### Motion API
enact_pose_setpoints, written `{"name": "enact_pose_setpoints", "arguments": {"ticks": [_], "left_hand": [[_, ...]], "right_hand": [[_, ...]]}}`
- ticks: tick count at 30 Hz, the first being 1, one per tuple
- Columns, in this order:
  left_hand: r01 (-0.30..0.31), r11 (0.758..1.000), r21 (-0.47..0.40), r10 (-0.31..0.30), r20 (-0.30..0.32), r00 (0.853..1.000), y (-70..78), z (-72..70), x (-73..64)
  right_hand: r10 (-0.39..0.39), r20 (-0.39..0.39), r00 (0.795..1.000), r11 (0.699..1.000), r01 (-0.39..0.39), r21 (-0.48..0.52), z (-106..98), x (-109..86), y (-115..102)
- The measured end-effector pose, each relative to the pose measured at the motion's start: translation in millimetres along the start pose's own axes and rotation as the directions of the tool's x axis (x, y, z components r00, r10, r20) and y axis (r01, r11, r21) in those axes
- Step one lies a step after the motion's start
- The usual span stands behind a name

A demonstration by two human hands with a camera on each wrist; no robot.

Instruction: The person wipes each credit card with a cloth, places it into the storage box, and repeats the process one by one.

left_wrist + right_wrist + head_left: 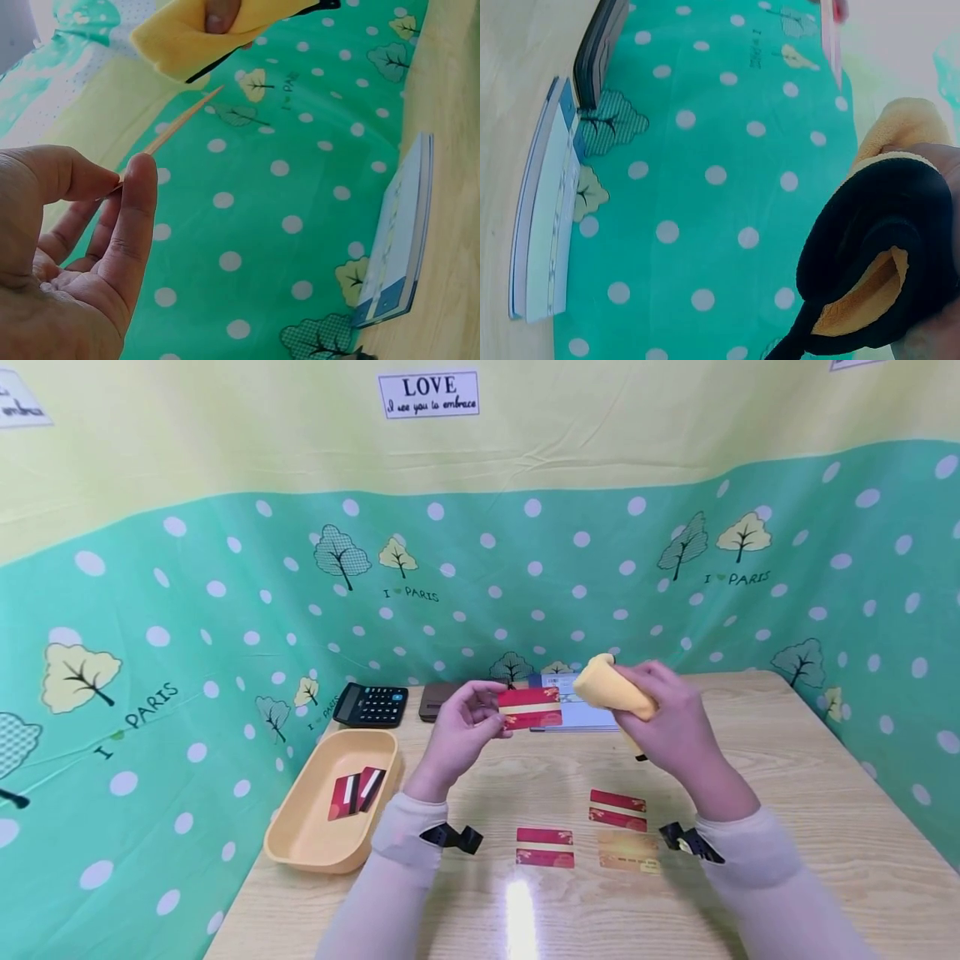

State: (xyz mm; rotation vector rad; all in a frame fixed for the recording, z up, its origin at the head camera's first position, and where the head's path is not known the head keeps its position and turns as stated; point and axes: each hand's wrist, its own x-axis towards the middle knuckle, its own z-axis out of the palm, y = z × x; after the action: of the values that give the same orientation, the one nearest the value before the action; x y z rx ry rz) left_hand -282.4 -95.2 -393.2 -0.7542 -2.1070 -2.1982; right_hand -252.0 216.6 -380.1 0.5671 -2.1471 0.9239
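My left hand (463, 731) pinches a red card (529, 708) with a pale gold stripe by its left edge, held up above the table. In the left wrist view that card (180, 126) shows edge-on between thumb and fingertips. To the right of it, my right hand (670, 718) grips a bunched yellow cloth (613, 687). A black border on the cloth (870, 225) shows in the right wrist view, folded over into a loop. The cloth is apart from the card. Below the hands, two red striped cards (545, 847) and a gold card (628, 851) lie on the table.
An orange-yellow plastic basket (300, 827) stands at the left, with two red cards (345, 797) inside. Along the back are a black calculator (372, 705), a dark brown flat case (433, 700) and a pale-covered book (581, 716). A green dotted curtain (480, 568) surrounds the table.
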Motion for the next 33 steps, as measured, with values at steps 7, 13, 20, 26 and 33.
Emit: {"name": "enact_pose_setpoints", "arguments": {"ticks": [7,13,20,26,33], "left_hand": [[0.014,1.000,0.008,-0.014,0.018,1.000,-6.2,7.9,1.5],[0.007,1.000,-0.016,-0.007,0.024,1.000,-8.8,17.1,0.7],[-0.011,0.999,-0.033,0.012,0.037,0.999,-9.7,25.3,-0.8],[-0.034,0.998,-0.047,0.034,-0.003,0.999,-9.4,19.6,-0.1],[-0.001,0.999,-0.050,0.002,0.028,1.000,-9.7,24.1,-1.9]], "right_hand": [[-0.025,0.059,0.998,1.000,0.024,0.017,16,-3.9,-13],[-0.024,0.125,0.992,1.000,0.024,0.000,29,-8.9,-21],[-0.054,0.189,0.981,0.998,0.059,-0.024,37,-12.2,-30],[-0.063,0.212,0.975,0.995,0.077,-0.057,36,-11.8,-29],[-0.042,0.163,0.986,0.993,0.060,-0.102,34,-12.1,-25]]}}
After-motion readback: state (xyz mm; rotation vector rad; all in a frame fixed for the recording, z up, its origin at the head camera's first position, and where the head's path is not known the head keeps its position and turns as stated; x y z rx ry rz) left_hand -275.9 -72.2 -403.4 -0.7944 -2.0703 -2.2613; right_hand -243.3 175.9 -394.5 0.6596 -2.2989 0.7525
